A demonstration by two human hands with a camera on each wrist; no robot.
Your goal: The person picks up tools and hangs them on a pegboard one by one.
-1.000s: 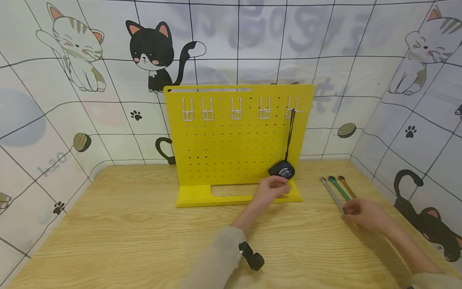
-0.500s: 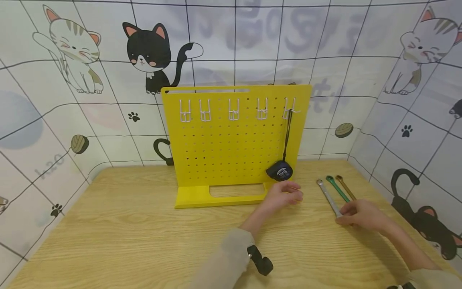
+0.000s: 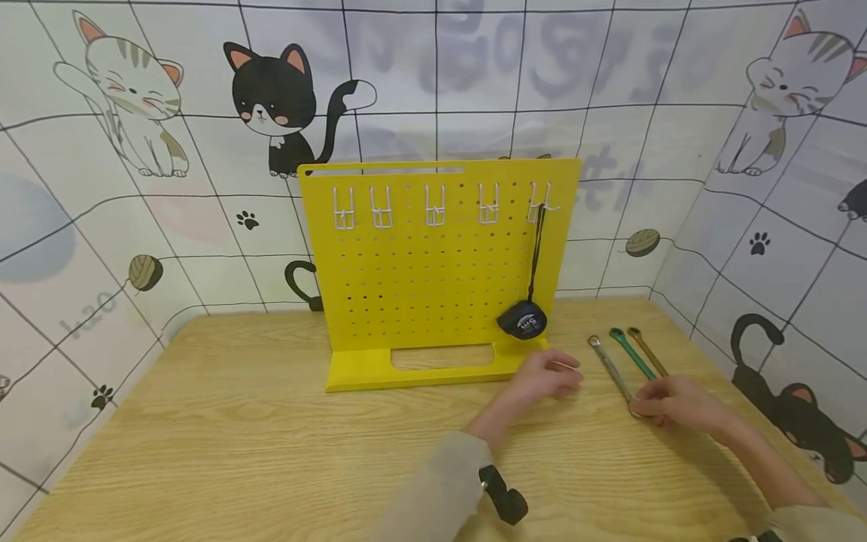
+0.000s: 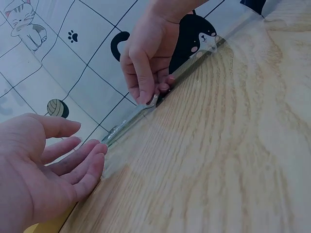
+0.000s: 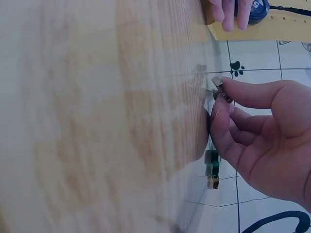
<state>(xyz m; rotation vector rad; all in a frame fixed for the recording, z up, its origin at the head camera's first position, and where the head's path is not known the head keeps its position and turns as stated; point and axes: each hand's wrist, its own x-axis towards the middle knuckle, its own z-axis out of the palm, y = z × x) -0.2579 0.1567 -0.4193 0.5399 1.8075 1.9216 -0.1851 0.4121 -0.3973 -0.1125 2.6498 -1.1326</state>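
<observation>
My right hand (image 3: 685, 406) pinches the near end of a silver combination wrench (image 3: 611, 367) between thumb and fingers, at the right of the table. In the right wrist view the wrench's end (image 5: 218, 83) shows at the fingertips. Just right of it lie a green wrench (image 3: 633, 352) and a gold wrench (image 3: 647, 351), their near ends hidden behind that hand. My left hand (image 3: 544, 376) holds nothing, its fingers loosely bent, by the front right corner of the yellow pegboard (image 3: 433, 278). Above it a dark blue tape measure (image 3: 525, 321) hangs from the rightmost hook by its cord.
Several white wire hooks (image 3: 435, 206) line the pegboard's upper part. The wooden table (image 3: 237, 436) extends left and forward of the stand. A cat-patterned cloth (image 3: 609, 150) stands as a wall behind and at both sides.
My left hand has moved right, away from below the tape measure and toward the wrenches. The silver wrench's near end has shifted slightly left, away from the green one, in my right hand's grip.
</observation>
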